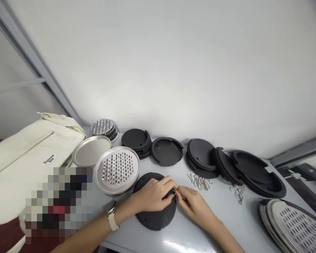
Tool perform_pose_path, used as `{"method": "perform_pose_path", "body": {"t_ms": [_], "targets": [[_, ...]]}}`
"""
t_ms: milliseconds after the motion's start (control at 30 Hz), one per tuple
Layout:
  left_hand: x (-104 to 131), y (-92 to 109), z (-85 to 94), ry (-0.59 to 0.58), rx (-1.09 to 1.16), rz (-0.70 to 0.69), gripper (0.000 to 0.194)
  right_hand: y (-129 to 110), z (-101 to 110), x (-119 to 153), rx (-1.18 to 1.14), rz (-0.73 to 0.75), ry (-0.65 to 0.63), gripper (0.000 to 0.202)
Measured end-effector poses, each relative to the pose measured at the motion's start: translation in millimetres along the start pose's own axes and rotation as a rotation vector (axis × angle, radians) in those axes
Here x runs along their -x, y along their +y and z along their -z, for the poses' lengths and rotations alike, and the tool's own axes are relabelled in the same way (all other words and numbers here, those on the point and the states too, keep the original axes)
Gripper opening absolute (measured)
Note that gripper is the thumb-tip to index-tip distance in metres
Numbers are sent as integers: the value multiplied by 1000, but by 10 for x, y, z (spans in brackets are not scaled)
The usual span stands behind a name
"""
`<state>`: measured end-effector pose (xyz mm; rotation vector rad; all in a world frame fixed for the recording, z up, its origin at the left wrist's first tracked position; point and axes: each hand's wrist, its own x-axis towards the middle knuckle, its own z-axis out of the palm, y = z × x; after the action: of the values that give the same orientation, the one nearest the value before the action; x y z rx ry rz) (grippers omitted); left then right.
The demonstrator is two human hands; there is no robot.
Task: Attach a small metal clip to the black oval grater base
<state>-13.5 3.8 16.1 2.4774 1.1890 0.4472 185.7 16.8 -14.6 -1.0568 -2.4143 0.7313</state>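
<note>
Both hands, left (156, 195) and right (193, 205), pinch a small wire ring (175, 194) at the edge of the black disc (158, 219), lower centre; its attachment looks unfinished. Loose clips (199, 181) lie right of centre.

Bag (15, 158) is sitting far left, and the tray (91, 151) is lying between it and the near grater (117, 170). Behind the tray, the grater pile (102, 126) is standing by the wall (173, 70). Now along the table's (200, 240) back, going right: lid pile (134, 137), single lid (166, 153), second pile (201, 153), leaning lid (227, 167), big lid (255, 172). Clips (200, 181) are lying before the second pile, rings (238, 192) before the leaning lid. Front lid (155, 220) is resting before the single lid; corner graters (300, 223) are stacking up front right.
</note>
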Motion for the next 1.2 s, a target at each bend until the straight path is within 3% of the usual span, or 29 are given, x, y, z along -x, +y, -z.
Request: {"method": "perform_pose_path", "body": {"t_ms": [433,1200], "targets": [[-14,20,-25,17,-48,44,17,11,13,-9,6,-30,23,28],[-17,22,-45,28,-37,70,17,17,22,0,-46,-84,-43,30]]}}
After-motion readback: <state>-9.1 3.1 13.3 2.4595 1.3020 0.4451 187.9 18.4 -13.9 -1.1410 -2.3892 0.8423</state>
